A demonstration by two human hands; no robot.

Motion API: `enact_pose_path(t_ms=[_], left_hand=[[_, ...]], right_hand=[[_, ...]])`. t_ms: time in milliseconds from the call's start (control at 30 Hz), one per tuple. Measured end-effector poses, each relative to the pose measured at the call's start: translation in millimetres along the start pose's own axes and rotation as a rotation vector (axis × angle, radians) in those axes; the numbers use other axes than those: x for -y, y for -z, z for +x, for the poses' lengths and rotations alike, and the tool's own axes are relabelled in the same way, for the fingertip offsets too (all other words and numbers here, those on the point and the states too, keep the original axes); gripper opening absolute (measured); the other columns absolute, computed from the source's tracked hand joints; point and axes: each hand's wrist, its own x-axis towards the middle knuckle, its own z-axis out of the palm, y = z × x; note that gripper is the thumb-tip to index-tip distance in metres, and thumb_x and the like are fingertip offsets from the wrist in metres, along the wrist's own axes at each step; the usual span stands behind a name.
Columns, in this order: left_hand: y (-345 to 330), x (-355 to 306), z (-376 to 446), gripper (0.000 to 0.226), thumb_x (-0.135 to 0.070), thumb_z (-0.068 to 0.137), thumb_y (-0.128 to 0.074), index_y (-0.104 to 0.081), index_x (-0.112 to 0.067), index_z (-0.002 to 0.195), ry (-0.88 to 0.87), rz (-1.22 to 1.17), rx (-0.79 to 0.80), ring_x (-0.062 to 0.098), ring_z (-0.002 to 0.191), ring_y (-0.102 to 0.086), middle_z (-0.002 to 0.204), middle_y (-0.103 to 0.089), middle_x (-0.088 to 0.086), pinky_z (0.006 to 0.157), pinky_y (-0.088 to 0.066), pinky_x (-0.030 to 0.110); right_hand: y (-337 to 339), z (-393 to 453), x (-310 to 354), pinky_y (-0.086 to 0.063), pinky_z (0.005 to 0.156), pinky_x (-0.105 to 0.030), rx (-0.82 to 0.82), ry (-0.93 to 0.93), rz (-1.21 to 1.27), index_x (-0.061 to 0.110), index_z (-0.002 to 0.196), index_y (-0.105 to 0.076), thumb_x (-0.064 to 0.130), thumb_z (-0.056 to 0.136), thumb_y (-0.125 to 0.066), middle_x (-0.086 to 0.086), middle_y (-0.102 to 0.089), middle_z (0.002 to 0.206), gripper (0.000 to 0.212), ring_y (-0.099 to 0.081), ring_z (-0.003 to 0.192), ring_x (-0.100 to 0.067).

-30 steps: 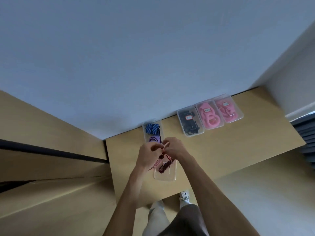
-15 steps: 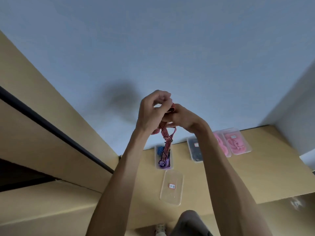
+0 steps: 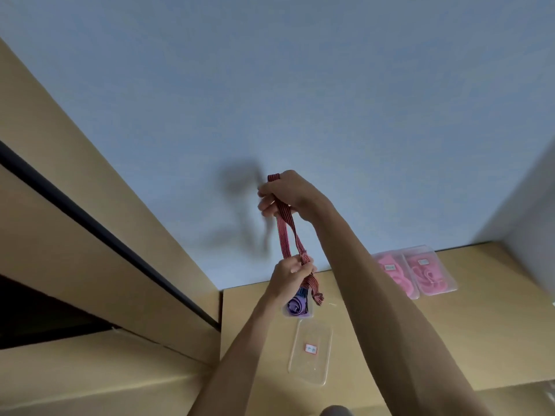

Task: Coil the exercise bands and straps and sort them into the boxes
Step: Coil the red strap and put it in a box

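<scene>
From the head view, we see the hands apart now: half a second ago they met high up around the bunched red striped strap [image 3: 287, 232], and now the right hand [image 3: 286, 196] is the higher one while the left hand [image 3: 290, 273] has dropped below it, so the strap is drawn out between them. A second ago both hands were low over the clear box [image 3: 310, 352] on the surface [image 3: 468, 331].

The strap's long axis runs nearly upright, leaning slightly to the right toward the bottom. Its top end loops over the right hand, whose grip is curled around it; two runs of strap descend from there to the left hand, whose grip pinches them together. A short tail hangs below the left hand, ending in a dark buckle [image 3: 318, 299], in front of the box with the purple coil [image 3: 295, 307].

The strap is held in the air above the surface, against the blue wall [image 3: 300, 85]. The clear box lies below it with a small label inside. Two boxes of pink bands [image 3: 416, 270] sit well apart to the right, partly behind the right forearm.
</scene>
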Motion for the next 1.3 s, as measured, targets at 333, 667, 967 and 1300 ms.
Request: enact_pose_path(t_ms=[333, 667, 967, 1300], left_hand=[[62.1, -10.8, 9.6, 0.022, -0.002, 0.092, -0.058, -0.068, -0.02, 0.083, -0.045, -0.219, -0.299, 0.021, 0.059, -0.067, 0.066, -0.068, 0.007, 0.058, -0.055, 0.03], [118.0, -57.7, 29.1, 0.021, -0.007, 0.089, -0.055, -0.073, -0.016, 0.082, 0.02, -0.465, -0.311, 0.024, 0.066, -0.067, 0.071, -0.07, 0.013, 0.062, -0.056, 0.04], [131.6, -50.0, 33.5, 0.029, 0.0, 0.086, -0.058, -0.079, -0.02, 0.087, -0.076, -0.527, -0.092, 0.028, 0.075, -0.075, 0.08, -0.076, 0.008, 0.063, -0.06, 0.033], [86.6, -30.5, -1.2, 0.056, 0.012, 0.079, -0.063, -0.061, -0.017, 0.126, -0.107, -0.702, -0.103, 0.022, 0.108, -0.071, 0.121, -0.07, 0.006, 0.075, -0.059, 0.029]], right_hand=[[-19.0, 29.5, -46.8, -0.048, 0.053, -0.027, -0.319, -0.187, -0.459, 0.007, 0.073, -0.058, 0.033, 0.085, -0.054, -0.005, -0.067, 0.057, 0.028, -0.061, 0.047, -0.021], [-58.8, 5.4, -52.1, -0.04, 0.066, -0.031, -0.359, 0.085, -0.233, 0.015, 0.066, -0.056, 0.058, 0.095, -0.041, 0.007, -0.054, 0.06, 0.054, -0.048, 0.058, -0.01], [-76.6, 7.0, -50.8, -0.044, 0.064, -0.014, -0.531, 0.241, -0.388, 0.018, 0.083, -0.074, 0.034, 0.098, -0.057, 0.009, -0.069, 0.075, 0.028, -0.064, 0.071, -0.002], [-75.6, 5.5, -61.9, -0.039, 0.053, -0.019, -0.825, 0.238, -0.081, 0.021, 0.067, -0.065, 0.036, 0.094, -0.06, 0.014, -0.064, 0.059, 0.031, -0.048, 0.05, -0.003]])
